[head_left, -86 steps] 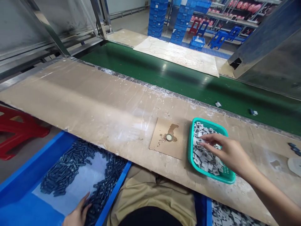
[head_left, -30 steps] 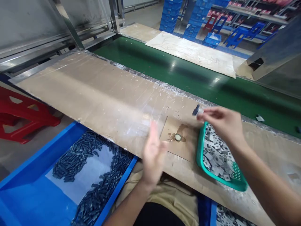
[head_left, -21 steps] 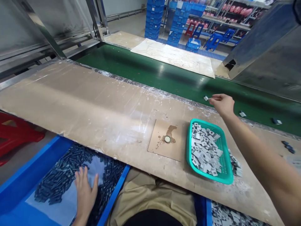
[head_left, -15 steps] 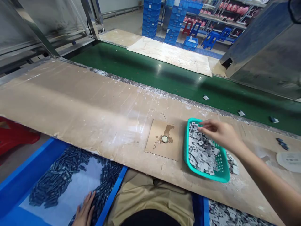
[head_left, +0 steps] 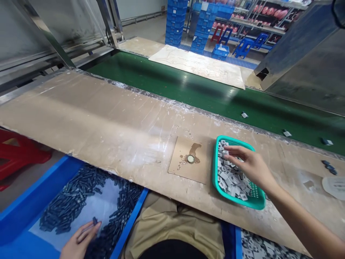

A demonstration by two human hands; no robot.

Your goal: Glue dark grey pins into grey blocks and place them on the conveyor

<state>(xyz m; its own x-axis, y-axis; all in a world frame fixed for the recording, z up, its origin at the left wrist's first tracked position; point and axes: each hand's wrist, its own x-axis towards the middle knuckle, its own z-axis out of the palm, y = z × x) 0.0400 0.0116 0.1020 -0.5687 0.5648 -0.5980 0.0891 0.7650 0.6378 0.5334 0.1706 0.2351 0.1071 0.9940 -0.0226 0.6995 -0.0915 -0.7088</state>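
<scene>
My left hand [head_left: 82, 237] is over the blue bin [head_left: 25, 205] at the lower left, its fingertips pinching one small dark plastic piece [head_left: 95, 220]. Many like pieces [head_left: 64, 205] lie heaped on white sheeting in that bin. Above the green basket [head_left: 215, 172], my right hand [head_left: 249, 163] pinches a small light grey square piece [head_left: 225, 153]. Loose grey square pieces [head_left: 233, 185], some with a square opening, fill much of the basket. Left of it, a round cap-like disc [head_left: 191, 159] rests on a wet-stained cardboard square [head_left: 178, 169].
Beyond the tan board [head_left: 113, 118] runs a green conveyor belt [head_left: 151, 81] carrying a few pieces [head_left: 244, 115]. Several dark pieces [head_left: 329, 167] lie on the board at right. Another container of grey pieces [head_left: 265, 246] is at lower right. A red stool [head_left: 24, 151] stands at left.
My left hand has lifted from the heap and now pinches a dark piece. My right hand has dipped lower into the basket and holds a grey piece. The belt pieces have shifted right.
</scene>
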